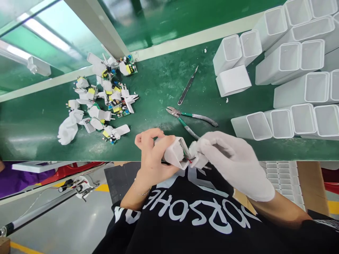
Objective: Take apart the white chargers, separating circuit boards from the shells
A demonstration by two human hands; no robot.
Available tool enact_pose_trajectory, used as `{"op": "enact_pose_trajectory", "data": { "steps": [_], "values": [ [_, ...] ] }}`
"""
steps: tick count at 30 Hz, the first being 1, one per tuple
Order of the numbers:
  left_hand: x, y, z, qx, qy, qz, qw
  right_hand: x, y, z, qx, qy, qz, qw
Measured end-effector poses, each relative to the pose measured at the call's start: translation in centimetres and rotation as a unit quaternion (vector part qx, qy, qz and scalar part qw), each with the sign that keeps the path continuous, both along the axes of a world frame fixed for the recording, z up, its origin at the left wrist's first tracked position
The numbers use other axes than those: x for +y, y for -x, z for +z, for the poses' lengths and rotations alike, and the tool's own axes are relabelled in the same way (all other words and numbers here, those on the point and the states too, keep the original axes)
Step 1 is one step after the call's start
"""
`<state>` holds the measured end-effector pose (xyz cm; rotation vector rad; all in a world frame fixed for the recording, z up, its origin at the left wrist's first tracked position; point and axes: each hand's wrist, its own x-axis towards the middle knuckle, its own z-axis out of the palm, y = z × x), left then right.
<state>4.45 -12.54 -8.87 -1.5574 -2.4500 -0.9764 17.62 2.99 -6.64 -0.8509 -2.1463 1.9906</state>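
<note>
Bare, my left hand (pixel 155 151) is wrapped around a white plastic charger housing (pixel 173 155) near the table's front edge. The housing's open end faces right, and part of a green circuit board shows inside. My right hand (pixel 230 158), in a white glove, pinches a white plug piece (pixel 199 159) at that open end. Red and dark wires run between the plug piece and the housing. Just beyond my hands lie diagonal cutters (pixel 182 114) with green and grey handles, jaws apart. Farther back rest black tweezers (pixel 188 85).
At the left lies a pile of circuit boards with white plugs (pixel 111 97), beside a crumpled white glove (pixel 69 128). Several white housings (pixel 286 58) stand in rows at the right; one housing (pixel 233 81) lies apart. A metal post (pixel 99 26) rises at the back.
</note>
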Motion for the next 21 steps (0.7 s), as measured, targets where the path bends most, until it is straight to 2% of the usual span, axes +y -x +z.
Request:
{"op": "enact_pose_trajectory", "data": {
  "steps": [3, 5, 7, 10, 13, 16, 21],
  "values": [
    [-0.2, 0.0, -0.5, 0.018, -0.022, 0.015, 0.999, 0.1, -0.5, 0.2, -0.011, -0.005, 0.016, 1.0],
    [-0.3, 0.0, -0.8, 0.028, -0.044, 0.01, 0.999, 0.4, -0.2, 0.4, -0.047, -0.011, 0.078, 0.996],
    [-0.4, 0.0, -1.0, 0.042, -0.055, -0.002, 0.998, 1.0, 0.3, 0.5, -0.075, -0.055, 0.142, 0.986],
    [-0.6, 0.0, -1.2, 0.069, -0.058, -0.023, 0.996, 1.9, 1.3, 0.6, -0.042, -0.156, 0.183, 0.97],
    [-0.6, 0.0, -1.4, 0.092, -0.067, -0.031, 0.993, 2.2, 1.9, 0.6, -0.047, -0.168, 0.211, 0.962],
    [-0.5, -0.1, -1.5, 0.098, -0.067, -0.031, 0.992, 1.8, 2.1, 0.7, -0.077, -0.146, 0.212, 0.963],
    [-0.5, -0.5, -1.4, 0.071, -0.056, -0.027, 0.996, 0.7, 2.0, 0.1, -0.056, -0.166, 0.149, 0.973]
  ]
}}
